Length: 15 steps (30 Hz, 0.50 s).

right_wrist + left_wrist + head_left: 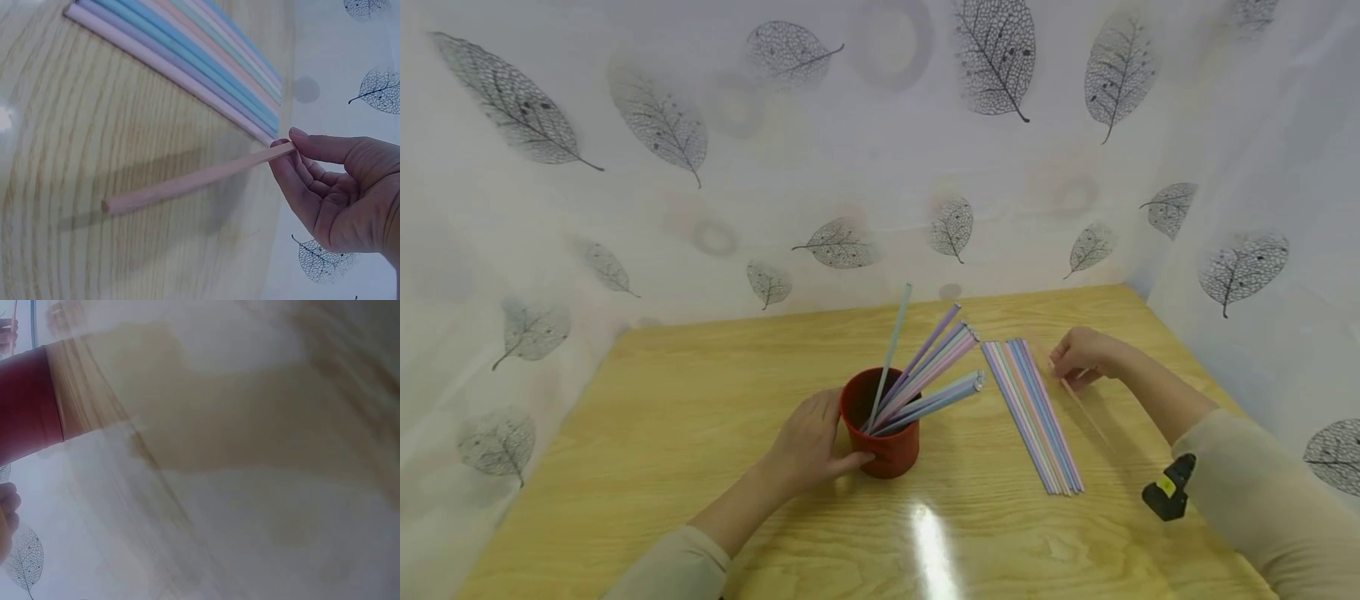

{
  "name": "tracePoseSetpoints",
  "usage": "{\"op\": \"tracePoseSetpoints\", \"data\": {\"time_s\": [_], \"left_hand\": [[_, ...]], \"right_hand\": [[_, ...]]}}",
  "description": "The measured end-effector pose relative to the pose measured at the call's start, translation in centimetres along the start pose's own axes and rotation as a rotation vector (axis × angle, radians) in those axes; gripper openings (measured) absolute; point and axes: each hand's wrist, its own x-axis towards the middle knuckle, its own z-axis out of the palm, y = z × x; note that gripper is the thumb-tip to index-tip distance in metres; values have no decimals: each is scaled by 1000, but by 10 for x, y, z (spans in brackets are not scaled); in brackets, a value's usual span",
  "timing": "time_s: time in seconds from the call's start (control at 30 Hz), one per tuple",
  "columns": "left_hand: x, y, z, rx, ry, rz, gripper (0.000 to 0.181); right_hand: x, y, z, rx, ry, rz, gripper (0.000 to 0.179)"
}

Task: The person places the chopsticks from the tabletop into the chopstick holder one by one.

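Note:
In the head view, my left hand (808, 443) holds the left side of a red cup (891, 454), thumb across its front. The cup holds several pastel straws (936, 358) leaning mostly to the right, with one pale green straw (891, 350) standing steeper. My right hand (1084, 357) pinches one end of a peach straw (194, 181) between thumb and fingertips. Its free end points toward the near side, and its shadow falls on the tabletop in the right wrist view. Only part of the red cup (28, 403) and some fingertips (7, 503) show in the left wrist view.
A flat row of pastel straws (1033, 417) lies on the wooden table (700, 383) between the cup and my right hand. White cloth (872, 167) printed with leaves surrounds the table at the back and sides. A black device (1168, 490) sits at my right sleeve.

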Motion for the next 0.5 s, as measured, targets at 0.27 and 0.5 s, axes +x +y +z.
{"op": "tracePoseSetpoints", "data": {"time_s": [0.27,0.5], "left_hand": [[-1,-2,1,7,14,9,86],[1,0,0,5,11,13,86]], "right_hand": [[-3,-14,5,73,15,-59,29],[-5,-33,16,233,63,-104,43]]}}
